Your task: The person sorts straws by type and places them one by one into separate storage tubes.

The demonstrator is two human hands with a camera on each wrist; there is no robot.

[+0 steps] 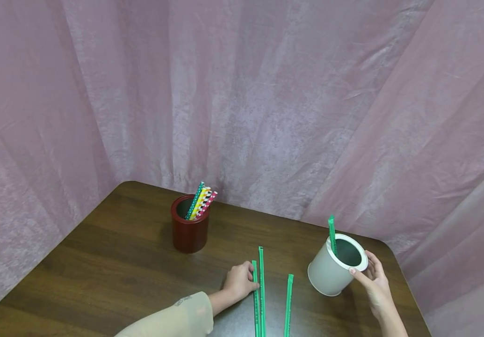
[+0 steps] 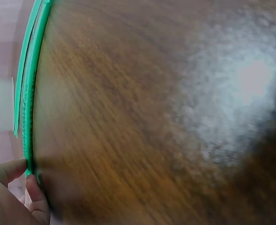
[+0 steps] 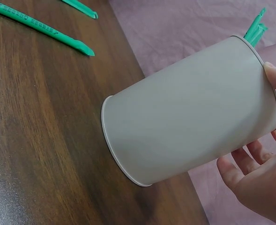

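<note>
From my seat the biggest thing is the brown table (image 1: 111, 262), hemmed in by pink curtain (image 1: 267, 93) on every side, and its right corner is where I worry most. The white cup (image 1: 334, 271) stands near that corner, tipped toward the middle of the table so only one side of its base seems to touch the wood; my right hand (image 1: 374, 281) grasps it at the rim, thumb over the lip and fingers curled round the far wall. If that grip loosens or I tilt further, I judge the cup could roll or slide off toward the edge. A single green straw (image 1: 332, 234) stands inside it, poking up past the rim, and a steeper lean might let it slip out. The dark red cup (image 1: 189, 229) stands upright well apart at the back with a bunch of patterned straws (image 1: 201, 202), out of harm's way. My left hand (image 1: 239, 281) rests on the table with its fingertips pinching the near one of two green straws (image 1: 258, 290) lying side by side; the wrist view shows thumb and finger closing on its end. These are thin and flat on the wood, so I may lift both, or nudge the pair askew. A third green straw (image 1: 288, 304) lies alone between the pair and the white cup, where a careless sweep could knock it.
</note>
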